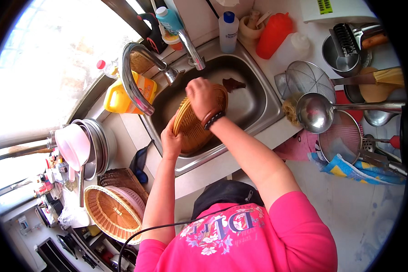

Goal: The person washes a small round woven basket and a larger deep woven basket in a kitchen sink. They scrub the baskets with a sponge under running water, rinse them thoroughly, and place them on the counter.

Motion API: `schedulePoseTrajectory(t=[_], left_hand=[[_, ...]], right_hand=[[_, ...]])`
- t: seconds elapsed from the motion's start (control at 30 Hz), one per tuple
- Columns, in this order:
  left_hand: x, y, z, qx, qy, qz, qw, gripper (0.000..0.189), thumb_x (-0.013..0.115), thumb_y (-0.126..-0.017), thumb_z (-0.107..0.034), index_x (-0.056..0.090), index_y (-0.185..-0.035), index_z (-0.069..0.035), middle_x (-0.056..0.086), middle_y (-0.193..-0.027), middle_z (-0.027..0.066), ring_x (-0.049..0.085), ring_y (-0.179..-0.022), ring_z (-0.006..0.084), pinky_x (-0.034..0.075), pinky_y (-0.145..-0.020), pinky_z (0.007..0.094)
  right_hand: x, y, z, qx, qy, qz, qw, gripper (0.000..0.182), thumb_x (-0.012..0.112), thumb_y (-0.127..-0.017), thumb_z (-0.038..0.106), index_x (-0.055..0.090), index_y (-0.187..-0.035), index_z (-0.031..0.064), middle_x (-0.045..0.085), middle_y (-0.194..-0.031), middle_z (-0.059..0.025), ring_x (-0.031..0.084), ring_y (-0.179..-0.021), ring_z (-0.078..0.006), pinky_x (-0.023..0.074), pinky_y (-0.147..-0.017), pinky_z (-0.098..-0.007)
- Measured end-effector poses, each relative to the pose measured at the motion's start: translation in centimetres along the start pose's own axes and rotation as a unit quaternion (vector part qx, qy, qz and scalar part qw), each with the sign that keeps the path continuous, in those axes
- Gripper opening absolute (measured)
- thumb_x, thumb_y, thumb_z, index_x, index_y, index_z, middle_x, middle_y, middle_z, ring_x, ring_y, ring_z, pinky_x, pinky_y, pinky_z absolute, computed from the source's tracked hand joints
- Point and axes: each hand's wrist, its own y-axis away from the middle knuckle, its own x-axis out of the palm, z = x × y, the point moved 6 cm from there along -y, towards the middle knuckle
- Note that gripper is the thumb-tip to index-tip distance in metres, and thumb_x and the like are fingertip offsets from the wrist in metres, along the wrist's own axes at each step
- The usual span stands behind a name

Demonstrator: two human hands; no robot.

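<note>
A woven wicker basket (199, 136) is held tilted over the stainless steel sink (263, 115). My left hand (171, 137) grips its rim on the left side. Inside the basket's mouth, near its upper part, is my right hand (202, 97), blurred and with the fingers bent; whether it holds anything is hidden. A dark reddish-brown scrap (233, 85) lies on the sink floor beyond the basket. Above the sink's left side arches a chrome gooseneck faucet (127, 68), and a second chrome spout (192, 51) reaches over the back rim.
Left of the sink stand a yellow jug (122, 97) and stacked metal pots (103, 146). Another wicker basket (112, 214) leans at lower left. Behind are a clear bottle (228, 34) and a red squeeze bottle (274, 35). A ladle (314, 112) and wire strainers (309, 80) hang at right.
</note>
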Motion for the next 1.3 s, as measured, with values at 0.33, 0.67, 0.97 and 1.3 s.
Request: schedulePoseTrajectory(t=[0.33, 0.67, 0.97, 1.3], left_hand=[[0.9, 0.1, 0.2, -0.016, -0.074, 0.029, 0.997, 0.045, 0.053, -0.075, 0.008, 0.061, -0.119, 0.000, 0.067, -0.111, 0.0195, 0.064, -0.110, 0.0288, 0.048, -0.093, 0.0365], [1.5, -0.7, -0.2, -0.009, -0.058, 0.048, 0.997, 0.057, 0.053, -0.073, 0.010, 0.056, -0.129, -0.002, 0.062, -0.126, 0.0172, 0.060, -0.116, 0.0280, 0.046, -0.097, 0.0352], [0.8, 0.4, -0.6, -0.017, -0.032, 0.061, 0.997, 0.061, 0.051, -0.072, 0.009, 0.055, -0.132, -0.002, 0.062, -0.127, 0.0151, 0.059, -0.118, 0.0247, 0.043, -0.099, 0.0316], [1.7, 0.1, 0.9, -0.095, -0.167, 0.120, 0.974, 0.045, 0.060, -0.076, 0.002, 0.059, -0.121, -0.001, 0.065, -0.121, 0.0183, 0.063, -0.112, 0.0254, 0.048, -0.092, 0.0353]], right_hand=[[0.8, 2.5, 5.0, -0.209, 0.087, 0.080, 0.971, 0.008, 0.058, -0.084, 0.020, 0.058, -0.078, 0.0144, 0.058, -0.082, -0.0050, 0.058, -0.089, -0.0239, 0.0438, -0.090, -0.0405], [-0.5, 1.1, 2.4, -0.066, 0.050, 0.039, 0.996, 0.010, 0.058, -0.086, 0.019, 0.057, -0.079, 0.0113, 0.061, -0.086, -0.0085, 0.057, -0.093, -0.0294, 0.0431, -0.092, -0.0441], [-0.9, 1.0, 0.8, -0.148, 0.037, 0.032, 0.988, 0.006, 0.058, -0.081, 0.017, 0.060, -0.083, 0.0112, 0.064, -0.087, -0.0105, 0.060, -0.087, -0.0321, 0.0450, -0.083, -0.0460], [0.4, 3.6, 6.0, -0.186, 0.019, 0.019, 0.982, 0.010, 0.058, -0.078, 0.020, 0.055, -0.069, 0.0147, 0.056, -0.071, -0.0050, 0.056, -0.073, -0.0255, 0.0456, -0.074, -0.0404]])
